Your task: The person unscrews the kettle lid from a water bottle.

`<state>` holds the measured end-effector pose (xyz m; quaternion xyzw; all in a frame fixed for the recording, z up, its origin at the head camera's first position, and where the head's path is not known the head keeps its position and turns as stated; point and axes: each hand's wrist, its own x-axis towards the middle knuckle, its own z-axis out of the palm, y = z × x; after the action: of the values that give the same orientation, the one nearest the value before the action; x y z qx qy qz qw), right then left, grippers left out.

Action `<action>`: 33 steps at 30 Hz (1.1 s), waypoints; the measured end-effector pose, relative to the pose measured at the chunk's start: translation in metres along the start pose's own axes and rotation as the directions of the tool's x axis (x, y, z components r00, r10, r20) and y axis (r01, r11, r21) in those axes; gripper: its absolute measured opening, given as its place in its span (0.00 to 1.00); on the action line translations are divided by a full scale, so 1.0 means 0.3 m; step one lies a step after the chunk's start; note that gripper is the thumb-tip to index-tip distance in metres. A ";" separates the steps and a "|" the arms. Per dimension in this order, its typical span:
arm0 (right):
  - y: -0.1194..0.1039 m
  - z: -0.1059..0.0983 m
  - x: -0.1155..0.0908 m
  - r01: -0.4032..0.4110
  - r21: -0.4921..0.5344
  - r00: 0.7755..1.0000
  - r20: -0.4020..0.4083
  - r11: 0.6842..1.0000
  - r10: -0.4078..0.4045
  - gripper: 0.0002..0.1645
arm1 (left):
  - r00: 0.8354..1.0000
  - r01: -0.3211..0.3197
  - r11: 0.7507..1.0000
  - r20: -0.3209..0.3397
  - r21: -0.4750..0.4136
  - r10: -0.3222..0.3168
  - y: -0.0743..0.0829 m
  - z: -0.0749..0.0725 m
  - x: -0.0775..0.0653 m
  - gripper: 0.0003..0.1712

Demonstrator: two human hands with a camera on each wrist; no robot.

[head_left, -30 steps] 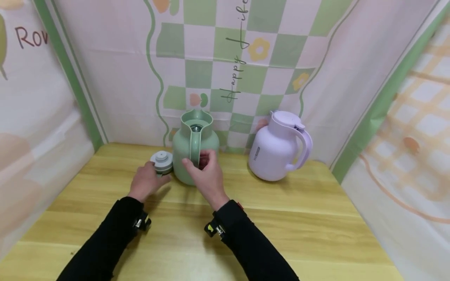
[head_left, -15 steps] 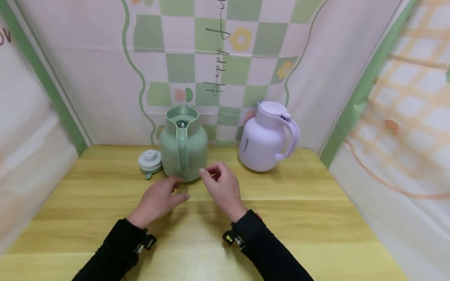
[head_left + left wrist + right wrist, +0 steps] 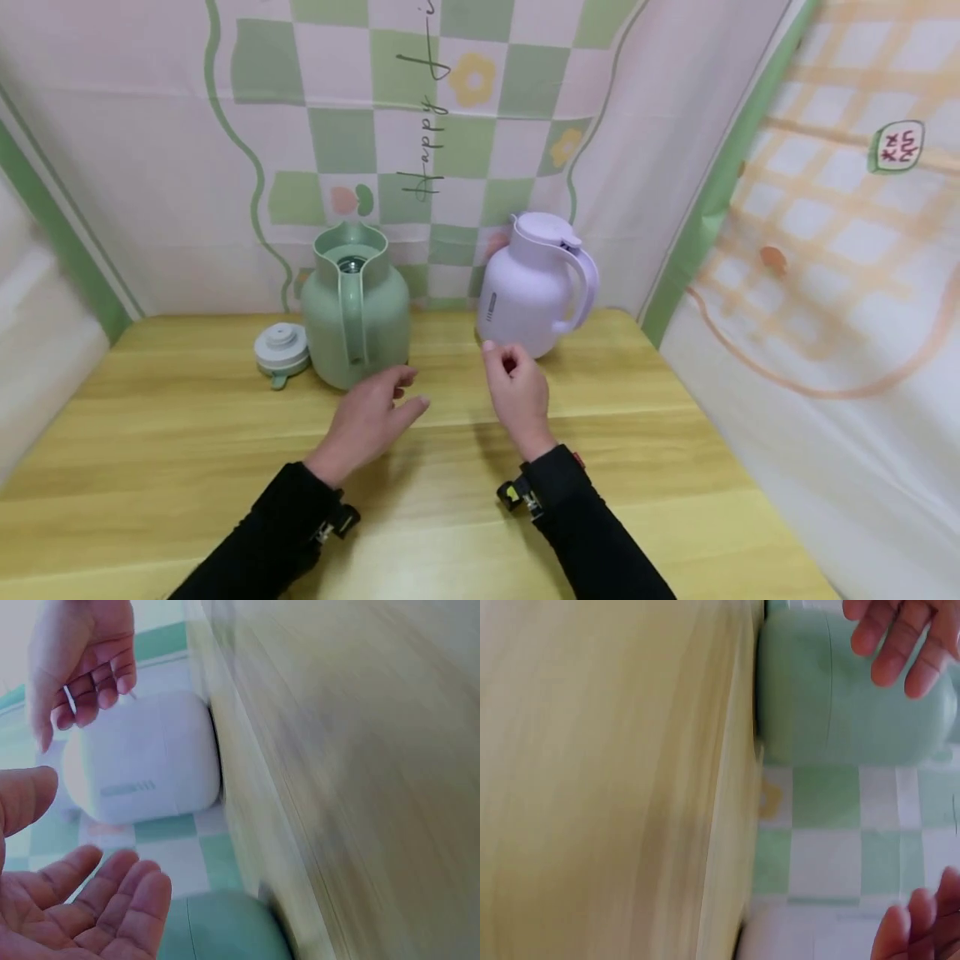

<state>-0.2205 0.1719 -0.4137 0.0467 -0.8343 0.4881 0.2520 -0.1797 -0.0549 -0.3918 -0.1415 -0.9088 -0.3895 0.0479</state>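
Observation:
A green thermos jug stands upright without its lid, its handle toward me and its steel mouth uncovered. Left of it on the table lies the grey-white lid with a small green tab. My left hand hovers just in front of the green jug, fingers loosely bent, holding nothing. To the right stands a lilac thermos jug with its lid on and its handle pointing right. My right hand is in front of the lilac jug, fingers loosely curled and nothing in them; the left wrist view shows a gap between thumb and fingers.
A wooden table carries both jugs near its back edge. Right behind them hangs a checked green and white cloth. More printed cloth closes off the right side, and another stretch covers the left.
Both hands have come away from the lid and green jug and moved right; the right hand is now before the lilac jug. The head view has turned right.

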 end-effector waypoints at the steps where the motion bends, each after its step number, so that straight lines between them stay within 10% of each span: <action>1: 0.008 -0.010 0.007 -0.015 -0.005 1.000 -0.018 1.000 0.014 0.23 | 1.000 0.010 1.000 0.006 -0.017 -0.010 0.005 0.005 0.006 0.32; 12: 0.069 -0.136 0.085 -0.121 0.021 0.979 -0.161 0.992 0.123 0.31 | 0.992 0.122 0.959 0.067 -0.255 -0.109 0.057 0.058 0.098 0.49; 22: 0.140 -0.226 0.168 -0.177 0.066 0.913 -0.362 0.982 0.189 0.28 | 0.976 0.218 0.889 0.108 -0.402 -0.190 0.093 0.081 0.155 0.55; 33: 0.191 -0.316 0.255 -0.325 0.273 0.892 -0.228 0.905 0.389 0.37 | 0.972 0.234 0.826 0.107 -0.513 -0.209 0.137 0.113 0.219 0.56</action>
<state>-0.2700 0.2939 -0.3858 -0.1488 -0.7235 0.6200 0.2645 -0.2295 0.0108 -0.3738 -0.0518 -0.7800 -0.6208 -0.0589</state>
